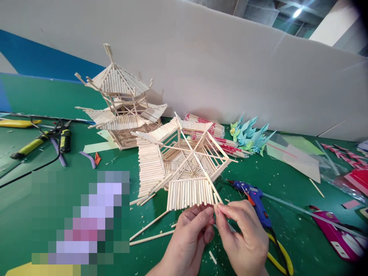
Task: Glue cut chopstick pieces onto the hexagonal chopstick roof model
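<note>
A pavilion model made of wooden sticks (189, 195) stands in front of me, its roof panels covered only on some sides and spoke-like beams meeting at the centre. At the near roof panel's right end, my right hand (244, 234) pinches a short wooden stick (215, 197) between thumb and index finger. Close beside it, my left hand (192, 232) has its fingers curled and pressed together under the panel's lower edge; what they hold, if anything, is hidden. Just right of the model lies a blue glue gun (254, 199), nozzle pointing left.
Behind to the left rises a taller stick pagoda (123, 120). Pliers (43, 142) lie at the far left. Packs of sticks (230, 147) and a blue-green paper ornament (250, 134) sit behind. Yellow-handled scissors (283, 253) and a magenta object (333, 237) lie at right.
</note>
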### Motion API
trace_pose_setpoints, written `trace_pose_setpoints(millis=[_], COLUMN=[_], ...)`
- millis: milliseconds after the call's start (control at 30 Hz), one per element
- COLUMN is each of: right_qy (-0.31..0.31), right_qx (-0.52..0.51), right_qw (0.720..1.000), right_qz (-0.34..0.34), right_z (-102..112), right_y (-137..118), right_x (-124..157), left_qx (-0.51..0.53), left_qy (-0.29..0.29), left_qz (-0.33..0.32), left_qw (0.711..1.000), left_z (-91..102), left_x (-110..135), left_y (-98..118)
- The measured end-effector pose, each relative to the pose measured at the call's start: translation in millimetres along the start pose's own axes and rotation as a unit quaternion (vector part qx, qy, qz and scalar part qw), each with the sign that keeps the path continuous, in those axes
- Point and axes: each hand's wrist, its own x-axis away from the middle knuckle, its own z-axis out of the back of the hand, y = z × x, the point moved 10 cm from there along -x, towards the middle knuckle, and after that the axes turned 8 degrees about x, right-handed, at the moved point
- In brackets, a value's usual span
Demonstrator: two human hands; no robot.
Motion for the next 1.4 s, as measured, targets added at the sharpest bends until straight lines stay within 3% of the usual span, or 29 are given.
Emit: trace_pose_setpoints(millis=[300, 633, 1000, 1167, 1300, 1400], right_qy=[0.001, -0.004, -0.053, -0.089, -0.116, -0.123], right_qx=[-0.017, -0.019, -0.064, -0.102, -0.154, -0.209], right_qw=[1.000, 1.000, 0.993, 0.977, 0.937, 0.911], right_qz=[0.005, -0.013, -0.087, -0.167, -0.290, -0.334], right_z=[-2, -3, -10, -22, -33, -39], right_y=[2, 2, 16, 32, 52, 55], right_x=[1, 0, -3, 6, 19, 20], left_qx=[0.023, -0.026, 0.019, 0.028, 0.028, 0.034], left_qy=[0.002, 0.024, -0.009, -0.005, 0.000, -0.007], left_qz=[-0.004, -0.043, -0.013, -0.008, -0.004, -0.005], left_qw=[1.000, 0.998, 1.000, 1.000, 1.000, 0.999], left_z=[-0.4, -4.6, -5.4, -5.0, -3.8, -5.2], left_x=[1, -1, 0, 0, 0, -1], left_y=[1, 18, 4, 2, 2, 2])
